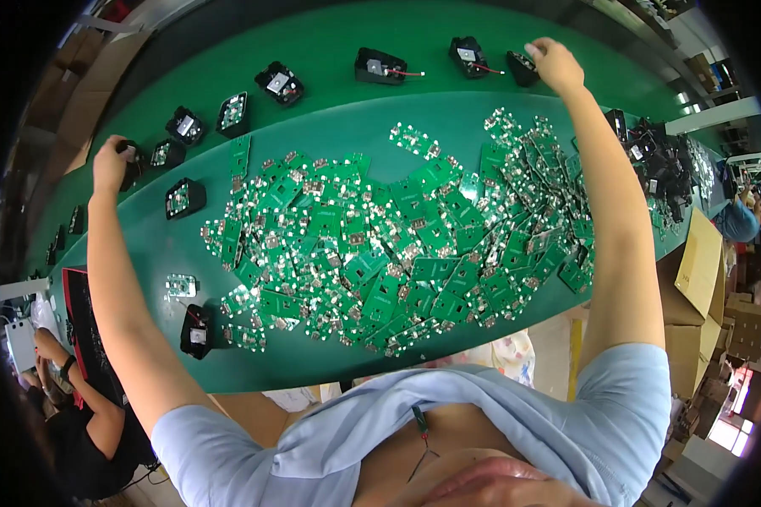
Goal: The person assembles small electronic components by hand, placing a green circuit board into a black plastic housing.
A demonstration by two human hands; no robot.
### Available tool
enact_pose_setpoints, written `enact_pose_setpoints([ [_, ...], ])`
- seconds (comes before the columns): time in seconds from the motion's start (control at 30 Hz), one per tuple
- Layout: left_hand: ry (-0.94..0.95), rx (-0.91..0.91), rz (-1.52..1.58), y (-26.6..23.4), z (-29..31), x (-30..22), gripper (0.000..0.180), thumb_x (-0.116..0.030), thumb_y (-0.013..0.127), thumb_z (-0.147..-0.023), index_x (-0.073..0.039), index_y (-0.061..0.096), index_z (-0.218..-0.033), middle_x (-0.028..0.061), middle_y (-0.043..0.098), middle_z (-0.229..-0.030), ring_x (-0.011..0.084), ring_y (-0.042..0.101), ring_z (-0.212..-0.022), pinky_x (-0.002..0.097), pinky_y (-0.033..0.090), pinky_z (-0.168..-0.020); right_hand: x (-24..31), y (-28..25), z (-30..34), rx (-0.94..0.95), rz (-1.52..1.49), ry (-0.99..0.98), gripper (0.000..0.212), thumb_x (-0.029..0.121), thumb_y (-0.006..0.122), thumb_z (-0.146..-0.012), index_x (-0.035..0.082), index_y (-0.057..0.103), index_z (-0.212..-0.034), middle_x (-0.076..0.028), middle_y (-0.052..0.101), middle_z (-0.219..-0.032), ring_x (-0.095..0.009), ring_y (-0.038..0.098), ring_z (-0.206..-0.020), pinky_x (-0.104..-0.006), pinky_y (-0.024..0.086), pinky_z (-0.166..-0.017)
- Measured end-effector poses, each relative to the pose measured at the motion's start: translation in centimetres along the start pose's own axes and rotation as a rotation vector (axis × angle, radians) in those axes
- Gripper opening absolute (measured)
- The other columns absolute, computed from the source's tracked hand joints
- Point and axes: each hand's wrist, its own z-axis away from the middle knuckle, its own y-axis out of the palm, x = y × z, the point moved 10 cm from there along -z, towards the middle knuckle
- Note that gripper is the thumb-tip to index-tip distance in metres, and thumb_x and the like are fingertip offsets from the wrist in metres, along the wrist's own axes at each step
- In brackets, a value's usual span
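Observation:
Both my arms reach far out over a green table. My left hand (112,164) is closed around a small black housing (132,166) at the far left, next to other black housings (184,198) holding round boards. My right hand (555,63) grips another black housing (522,68) at the far right of the moving green belt (330,42). A big heap of green circuit boards (397,245) covers the table between my arms.
More black housings (380,66) stand spaced along the belt. One black housing (198,331) lies near the table's front edge. A pile of black parts (659,165) sits at the right, cardboard boxes (700,266) beyond. Another person (84,414) sits lower left.

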Motion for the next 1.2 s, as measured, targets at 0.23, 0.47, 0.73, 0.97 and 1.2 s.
enact_pose_setpoints([
  [0.23, -0.33, -0.105, 1.189, -6.1, 8.0, -4.8, 0.037, -0.005, 0.052, -0.083, 0.0, 0.044, -0.119, 0.0135, 0.054, -0.106, 0.0203, 0.056, -0.095, 0.0334, 0.05, -0.084, 15.4, -1.6, 12.4, 0.475, -0.261, -0.511, 0.031, 0.04, 0.057, -0.08, 0.014, 0.063, -0.096, -0.006, 0.063, -0.085, -0.024, 0.06, -0.081, -0.0353, 0.047, -0.072],
  [0.47, -0.171, 0.192, 1.743, -5.6, 15.9, -22.1, 0.023, -0.007, 0.054, -0.083, 0.005, 0.052, -0.103, 0.012, 0.056, -0.097, 0.02, 0.058, -0.087, 0.0366, 0.05, -0.083, 19.1, 1.1, 16.7, 0.511, -0.012, -0.523, 0.039, 0.041, 0.063, -0.075, 0.005, 0.059, -0.09, -0.013, 0.059, -0.095, -0.029, 0.057, -0.09, -0.0385, 0.046, -0.074],
  [0.73, -0.076, 0.358, 1.617, -4.9, 20.2, -29.6, 0.022, -0.016, 0.059, -0.084, -0.003, 0.055, -0.101, 0.006, 0.06, -0.096, 0.0131, 0.059, -0.083, 0.0258, 0.047, -0.076, 20.3, -0.8, 16.5, 0.409, -0.424, -0.454, 0.02, 0.013, 0.065, -0.074, 0.003, 0.055, -0.087, -0.009, 0.059, -0.082, -0.023, 0.057, -0.076, -0.0338, 0.044, -0.066],
  [0.97, 0.278, 0.182, 1.451, -6.9, 22.0, -31.8, 0.02, -0.012, 0.063, -0.08, -0.005, 0.058, -0.097, 0.0066, 0.056, -0.104, 0.012, 0.056, -0.087, 0.0236, 0.045, -0.075, 26.4, -7.0, 21.5, 0.389, -0.698, -0.786, 0.021, 0.006, 0.061, -0.077, 0.004, 0.056, -0.097, -0.005, 0.054, -0.077, -0.016, 0.049, -0.068, -0.0288, 0.042, -0.064],
  [1.2, -0.088, 0.286, 1.842, -5.5, 22.1, -30.0, 0.022, -0.014, 0.054, -0.087, 0.0, 0.052, -0.103, 0.0074, 0.061, -0.09, 0.0148, 0.062, -0.077, 0.0249, 0.049, -0.071, 25.8, -3.3, 23.0, 0.754, -1.439, -0.208, 0.025, 0.017, 0.058, -0.084, 0.002, 0.055, -0.103, -0.002, 0.058, -0.085, -0.01, 0.054, -0.078, -0.0225, 0.044, -0.063],
])
